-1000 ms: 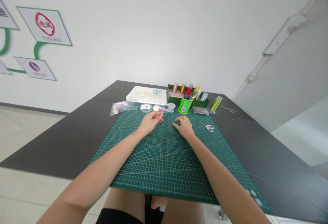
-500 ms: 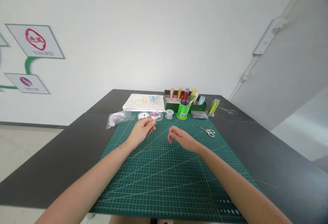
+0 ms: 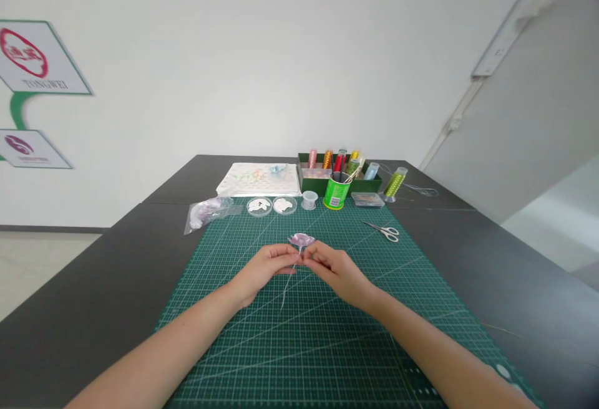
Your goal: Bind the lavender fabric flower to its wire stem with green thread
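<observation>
A pale purple artificial flower [image 3: 302, 239] stands upright above the cutting mat, its thin whitish stem [image 3: 287, 287] trailing down toward me. My left hand [image 3: 271, 264] pinches the stem just under the petals. Right beside it, my right hand [image 3: 339, 273] is closed, its thumb and fingertips pressed together against the stem below the bloom. Whatever those right fingertips hold is too small and hidden to make out. Both hands are over the middle of the green cutting mat [image 3: 281, 353].
White-handled scissors [image 3: 387, 232] lie on the mat at the right. Behind are two shallow dishes with white pieces [image 3: 259, 206], a green can of tools [image 3: 336, 192], a thread-spool box [image 3: 306, 189], a yellow-green spool [image 3: 395, 183] and a plastic bag [image 3: 208, 212] at the left.
My left hand has brought the flower nearer and to the right, away from the dishes. The two hands, apart before, now meet at its stem. The view has shifted slightly.
</observation>
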Motion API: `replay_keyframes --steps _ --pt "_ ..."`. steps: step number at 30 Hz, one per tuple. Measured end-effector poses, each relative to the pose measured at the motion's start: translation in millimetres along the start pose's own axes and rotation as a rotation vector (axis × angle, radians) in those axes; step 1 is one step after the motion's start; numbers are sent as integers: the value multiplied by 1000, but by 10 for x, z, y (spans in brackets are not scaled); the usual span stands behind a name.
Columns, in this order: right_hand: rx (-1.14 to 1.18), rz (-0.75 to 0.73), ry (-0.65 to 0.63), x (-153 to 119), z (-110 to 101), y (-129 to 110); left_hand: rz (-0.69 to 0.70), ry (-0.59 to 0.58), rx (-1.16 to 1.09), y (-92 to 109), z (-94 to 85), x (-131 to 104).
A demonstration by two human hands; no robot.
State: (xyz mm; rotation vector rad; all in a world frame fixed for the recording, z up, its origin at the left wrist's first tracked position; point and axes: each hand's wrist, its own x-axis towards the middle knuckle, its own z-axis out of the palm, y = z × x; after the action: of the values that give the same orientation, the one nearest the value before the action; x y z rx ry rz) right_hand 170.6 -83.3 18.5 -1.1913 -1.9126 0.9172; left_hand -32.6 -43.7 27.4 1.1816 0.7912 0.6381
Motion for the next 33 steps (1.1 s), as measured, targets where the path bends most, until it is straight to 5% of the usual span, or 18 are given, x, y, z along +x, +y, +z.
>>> replay_keyframes --steps 5,13,20,28,33 --pt "134 35 77 -5 34 7 -89 -71 -166 -39 30 -6" --pt "31 -7 167 -2 -93 43 -56 -32 -210 -50 12 27" --pt "-191 -122 89 -7 -293 34 6 -21 -134 -25 -38 40" --pt "-64 -56 251 -32 -359 -20 -14 32 68 -68 -74 98" --pt "154 23 -24 -57 -426 -98 -48 44 100 -79 -54 95"
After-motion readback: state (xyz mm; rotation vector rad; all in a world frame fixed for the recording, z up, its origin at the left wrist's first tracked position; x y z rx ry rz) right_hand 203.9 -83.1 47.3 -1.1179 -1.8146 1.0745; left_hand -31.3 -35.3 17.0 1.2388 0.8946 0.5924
